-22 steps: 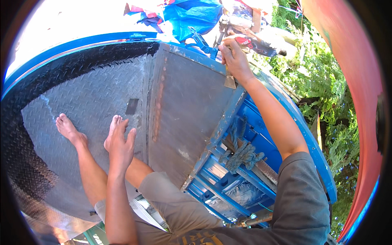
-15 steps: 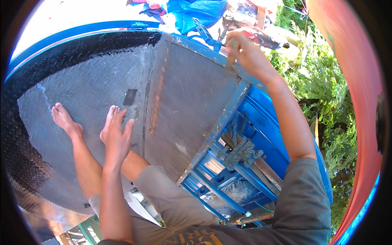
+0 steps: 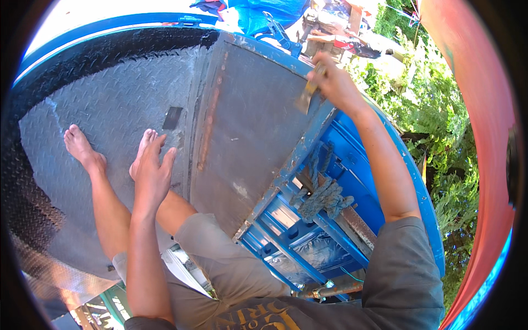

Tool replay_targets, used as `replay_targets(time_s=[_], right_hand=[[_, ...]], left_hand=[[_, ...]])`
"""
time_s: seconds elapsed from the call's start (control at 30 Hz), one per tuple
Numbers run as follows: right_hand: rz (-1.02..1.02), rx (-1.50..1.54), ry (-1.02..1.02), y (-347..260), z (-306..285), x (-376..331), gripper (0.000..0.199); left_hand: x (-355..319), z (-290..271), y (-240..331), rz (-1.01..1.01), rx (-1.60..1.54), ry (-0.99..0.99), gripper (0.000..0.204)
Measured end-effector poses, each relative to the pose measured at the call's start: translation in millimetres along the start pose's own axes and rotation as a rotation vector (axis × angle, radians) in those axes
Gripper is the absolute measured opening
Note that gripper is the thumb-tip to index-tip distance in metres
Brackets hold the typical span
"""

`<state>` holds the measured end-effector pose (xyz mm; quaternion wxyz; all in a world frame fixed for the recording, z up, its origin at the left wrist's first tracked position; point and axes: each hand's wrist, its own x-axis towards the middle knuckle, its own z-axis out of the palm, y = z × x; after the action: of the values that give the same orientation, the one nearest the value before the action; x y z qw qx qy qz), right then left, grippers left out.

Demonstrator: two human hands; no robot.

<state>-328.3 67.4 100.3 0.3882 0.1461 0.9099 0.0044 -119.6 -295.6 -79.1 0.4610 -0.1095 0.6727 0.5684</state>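
In my right hand (image 3: 333,82) is a paintbrush (image 3: 306,100), its yellow handle in my closed fingers. Its pale, flat end points down and left, over the blue edge beside the bare grey metal panel (image 3: 253,115); whether it touches is hard to tell. My left hand (image 3: 155,173) holds nothing, fingers apart, hovering above my right foot and the grey tread-plate floor (image 3: 126,88). Black paint (image 3: 165,41) runs along the curved rim of that floor.
My bare feet (image 3: 82,146) stand on the tread plate. At right, a blue metal frame (image 3: 300,256) has open gaps, with a knotted grey rope (image 3: 324,201) on it. Beyond are green plants (image 3: 451,137) and a curved red surface (image 3: 484,121). A blue tarp (image 3: 264,16) lies at the top.
My right hand has moved slightly down and right with the paintbrush, whose end has swung to the left. The view has shifted a little; my left hand stays open.
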Motion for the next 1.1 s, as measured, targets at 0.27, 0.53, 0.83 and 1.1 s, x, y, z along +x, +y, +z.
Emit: replay_targets(time_s=[0.27,0.53,0.83,1.1], right_hand=[[-0.077,-0.175,-0.199,37.7,97.8,-43.8,0.032],[-0.208,-0.177,-0.131,30.1,162.3,-110.7,0.022],[-0.159,-0.162,-0.154,30.0,207.1,-150.6,0.020],[-0.241,0.347,-0.001,-65.8,262.4,-56.9,0.013]], left_hand=[[8.2,3.5,2.7,0.019,0.085,0.012,0.049],[3.8,8.1,3.9,0.006,0.081,-0.004,0.050],[9.4,13.7,-3.1,0.029,0.053,-0.039,0.050],[5.8,32.8,-8.6,0.086,0.087,-0.052,0.047]])
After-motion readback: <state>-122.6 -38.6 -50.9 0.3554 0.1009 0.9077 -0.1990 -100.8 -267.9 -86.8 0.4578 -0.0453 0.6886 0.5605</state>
